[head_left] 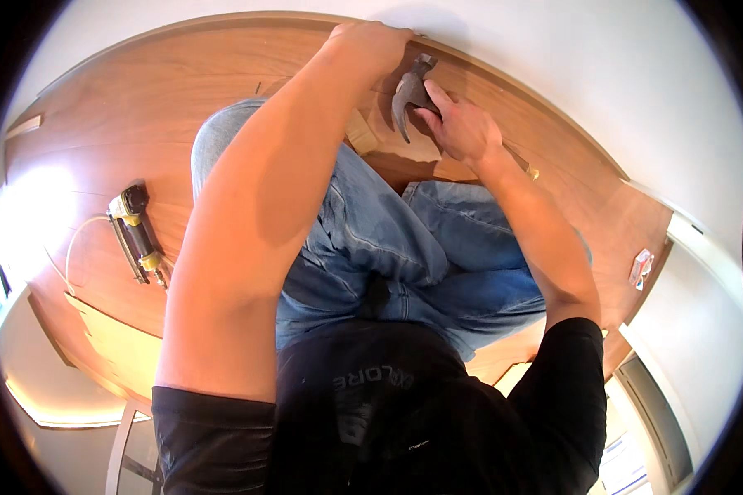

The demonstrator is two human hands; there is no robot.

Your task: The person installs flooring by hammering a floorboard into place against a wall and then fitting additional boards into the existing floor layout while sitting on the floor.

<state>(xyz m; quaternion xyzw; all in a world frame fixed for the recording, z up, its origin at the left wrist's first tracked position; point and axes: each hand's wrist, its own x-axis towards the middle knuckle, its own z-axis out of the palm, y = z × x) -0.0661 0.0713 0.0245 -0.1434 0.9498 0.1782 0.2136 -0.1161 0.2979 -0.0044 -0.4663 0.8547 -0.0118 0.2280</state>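
Observation:
My right hand (466, 130) is closed round a claw hammer (411, 86), close up to its dark metal head. The hammer's striking face is turned toward the wall, and its curved claw points back at my legs. At the foot of the wall, my left hand (371, 45) rests against a long wooden baseboard (504, 74). Its fingers are drawn together at the board's top edge, beside the hammer head. Whatever they pinch, if anything, is too small or hidden to make out.
My crossed legs in jeans (388, 239) fill the middle of the wood floor (173, 148). On the left lies a nail gun (139, 235) with a pale hose (76, 239). A small white-and-red box (640, 269) sits at the right, and a white wall (603, 82) rises ahead.

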